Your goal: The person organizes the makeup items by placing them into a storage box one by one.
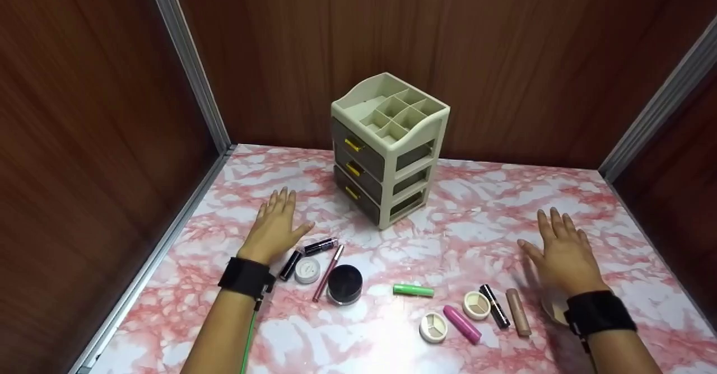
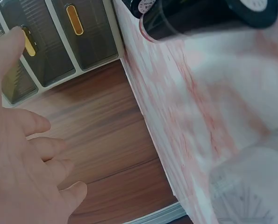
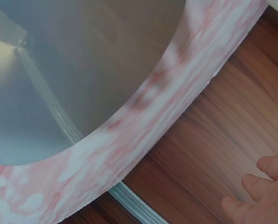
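Two hands lie flat on the pink-marbled surface (image 1: 482,223), palms down, fingers straight and spread, holding nothing. Left hand (image 1: 275,225) and right hand (image 1: 563,256) sit well apart, with the cosmetics in a loose row nearer the person than the fingertips; judged a resting pose.

Beyond the fingertips, between the two hands: one cream drawer organiser (image 1: 389,147), three grey drawers with yellow pulls, all closed, divided tray on top with nothing seen in it. Turned at an angle, so the drawer fronts face the left hand.

Count, left group, just beside the left thumb and wrist:
- dark tubes: two, dark tube (image 1: 320,246) and short black tube (image 1: 290,265)
- white round pot (image 1: 307,270): one
- slim pink pencil (image 1: 328,264): one
- black jar (image 1: 344,284): one

Middle: green tube (image 1: 413,290), one.

Right group, beside the right thumb:
- round compacts (image 1: 433,327): two
- magenta tube (image 1: 462,324), black lipstick (image 1: 494,305), tan tube (image 1: 518,312): one each
- pale round item under the right wrist, mostly hidden.
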`<state>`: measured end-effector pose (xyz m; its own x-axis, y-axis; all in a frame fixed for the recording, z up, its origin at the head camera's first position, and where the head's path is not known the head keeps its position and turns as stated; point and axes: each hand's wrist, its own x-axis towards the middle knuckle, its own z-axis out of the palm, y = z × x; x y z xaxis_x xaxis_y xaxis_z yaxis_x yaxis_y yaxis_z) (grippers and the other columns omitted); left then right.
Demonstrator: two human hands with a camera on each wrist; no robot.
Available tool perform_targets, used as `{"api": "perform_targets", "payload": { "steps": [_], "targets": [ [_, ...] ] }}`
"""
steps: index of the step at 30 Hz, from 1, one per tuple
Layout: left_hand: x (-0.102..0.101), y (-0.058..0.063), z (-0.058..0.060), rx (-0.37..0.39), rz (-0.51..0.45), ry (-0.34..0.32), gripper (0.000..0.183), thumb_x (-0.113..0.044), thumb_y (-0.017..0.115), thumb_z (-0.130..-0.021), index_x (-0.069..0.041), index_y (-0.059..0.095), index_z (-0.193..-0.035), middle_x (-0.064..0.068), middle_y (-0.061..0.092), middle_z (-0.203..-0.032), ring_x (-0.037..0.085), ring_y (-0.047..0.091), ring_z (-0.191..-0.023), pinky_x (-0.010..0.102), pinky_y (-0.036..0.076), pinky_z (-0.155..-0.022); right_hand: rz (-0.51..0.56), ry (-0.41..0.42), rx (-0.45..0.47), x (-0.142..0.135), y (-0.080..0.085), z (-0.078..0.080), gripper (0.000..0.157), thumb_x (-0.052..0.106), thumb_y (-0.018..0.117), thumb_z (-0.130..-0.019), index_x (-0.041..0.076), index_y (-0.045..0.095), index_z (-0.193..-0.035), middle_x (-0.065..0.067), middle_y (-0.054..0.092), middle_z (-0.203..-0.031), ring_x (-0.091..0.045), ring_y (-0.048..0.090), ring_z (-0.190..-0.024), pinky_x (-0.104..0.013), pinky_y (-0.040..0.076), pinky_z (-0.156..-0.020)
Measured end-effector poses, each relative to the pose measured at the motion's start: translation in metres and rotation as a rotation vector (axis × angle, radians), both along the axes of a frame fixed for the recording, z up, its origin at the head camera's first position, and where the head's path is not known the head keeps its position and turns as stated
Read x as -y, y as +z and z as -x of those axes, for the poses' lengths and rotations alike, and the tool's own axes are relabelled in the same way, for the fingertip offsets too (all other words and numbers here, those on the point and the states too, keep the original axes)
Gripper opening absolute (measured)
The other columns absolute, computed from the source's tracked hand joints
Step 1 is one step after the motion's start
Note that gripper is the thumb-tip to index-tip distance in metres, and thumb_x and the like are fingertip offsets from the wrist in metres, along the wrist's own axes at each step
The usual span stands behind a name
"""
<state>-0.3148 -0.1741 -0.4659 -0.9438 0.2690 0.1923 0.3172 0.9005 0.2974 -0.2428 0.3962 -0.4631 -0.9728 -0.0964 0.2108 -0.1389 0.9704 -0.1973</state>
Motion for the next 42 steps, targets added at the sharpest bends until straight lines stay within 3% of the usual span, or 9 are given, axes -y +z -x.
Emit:
{"api": "perform_targets", "payload": {
  "steps": [7, 11, 15, 19, 26, 32, 36, 42],
  "targets": [
    [-0.01, 0.012, 0.03, 0.024, 0.008, -0.039, 0.084, -0.057, 0.039, -0.099, 0.002, 0.015, -0.153, 0.023, 0.015, -0.157, 0.036, 0.014, -0.144, 0.047, 0.012, -0.116, -0.017, 0.003, -0.022, 0.004, 0.006, 0.013, 0.083, 0.055, 0.038, -0.101, -0.005, 0.013, -0.152, -0.035, 0.013, -0.152, -0.054, 0.006, -0.138, -0.067, 0.003, -0.108],
    [-0.023, 0.028, 0.054, 0.019, 0.009, -0.065, 0.082, -0.051, 0.045, -0.1, 0.004, 0.015, -0.152, 0.024, 0.017, -0.156, 0.036, 0.017, -0.144, 0.047, 0.017, -0.115, -0.006, 0.05, -0.059, 0.017, 0.016, 0.024, 0.08, 0.051, 0.043, -0.101, -0.006, 0.02, -0.151, -0.035, 0.017, -0.151, -0.056, 0.013, -0.136, -0.068, 0.01, -0.107],
    [-0.036, 0.047, 0.076, 0.033, -0.006, -0.087, 0.083, -0.054, 0.043, -0.1, 0.001, 0.012, -0.154, 0.023, 0.014, -0.157, 0.036, 0.015, -0.144, 0.048, 0.016, -0.115, -0.005, 0.114, -0.088, 0.042, 0.026, 0.038, 0.077, 0.047, 0.048, -0.1, -0.008, 0.025, -0.149, -0.035, 0.021, -0.15, -0.054, 0.018, -0.136, -0.063, 0.014, -0.109],
    [-0.042, 0.062, 0.096, 0.059, -0.048, -0.101, 0.085, -0.058, 0.038, -0.099, -0.001, 0.008, -0.155, 0.021, 0.013, -0.158, 0.033, 0.015, -0.144, 0.043, 0.015, -0.116, 0.007, 0.15, -0.06, 0.077, 0.035, 0.051, 0.08, 0.053, 0.046, -0.099, -0.003, 0.022, -0.151, -0.03, 0.02, -0.153, -0.05, 0.019, -0.138, -0.059, 0.014, -0.111],
    [-0.05, 0.08, 0.119, 0.15, -0.227, -0.111, 0.082, -0.059, 0.029, -0.101, 0.001, 0.012, -0.154, 0.019, 0.015, -0.158, 0.03, 0.017, -0.144, 0.038, 0.013, -0.116, 0.04, 0.254, -0.062, 0.135, 0.045, 0.07, 0.076, 0.049, 0.052, -0.098, 0.002, 0.026, -0.152, -0.026, 0.026, -0.153, -0.044, 0.024, -0.139, -0.057, 0.017, -0.112],
    [-0.059, 0.085, 0.138, 0.171, -0.251, -0.097, 0.079, -0.059, 0.019, -0.101, -0.001, 0.01, -0.155, 0.018, 0.016, -0.158, 0.03, 0.019, -0.144, 0.038, 0.014, -0.116, 0.078, 0.282, -0.025, 0.164, 0.038, 0.078, 0.075, 0.048, 0.054, -0.097, 0.008, 0.024, -0.154, -0.019, 0.024, -0.156, -0.04, 0.022, -0.141, -0.056, 0.018, -0.112],
    [-0.06, 0.083, 0.151, 0.206, -0.295, -0.068, 0.079, -0.061, 0.015, -0.101, -0.005, 0.01, -0.156, 0.017, 0.021, -0.157, 0.032, 0.023, -0.142, 0.04, 0.017, -0.116, 0.136, 0.281, -0.045, 0.178, 0.027, 0.082, 0.072, 0.043, 0.056, -0.097, 0.006, 0.028, -0.152, -0.02, 0.028, -0.154, -0.038, 0.025, -0.141, -0.054, 0.02, -0.112],
    [-0.062, 0.076, 0.158, 0.239, -0.406, -0.057, 0.083, -0.064, 0.012, -0.098, -0.004, 0.012, -0.155, 0.015, 0.017, -0.159, 0.03, 0.018, -0.144, 0.04, 0.014, -0.116, 0.304, 0.227, 0.038, 0.203, 0.015, 0.082, 0.078, 0.053, 0.051, -0.097, 0.003, 0.028, -0.152, -0.021, 0.03, -0.152, -0.038, 0.031, -0.138, -0.051, 0.023, -0.112]
  ]
}}
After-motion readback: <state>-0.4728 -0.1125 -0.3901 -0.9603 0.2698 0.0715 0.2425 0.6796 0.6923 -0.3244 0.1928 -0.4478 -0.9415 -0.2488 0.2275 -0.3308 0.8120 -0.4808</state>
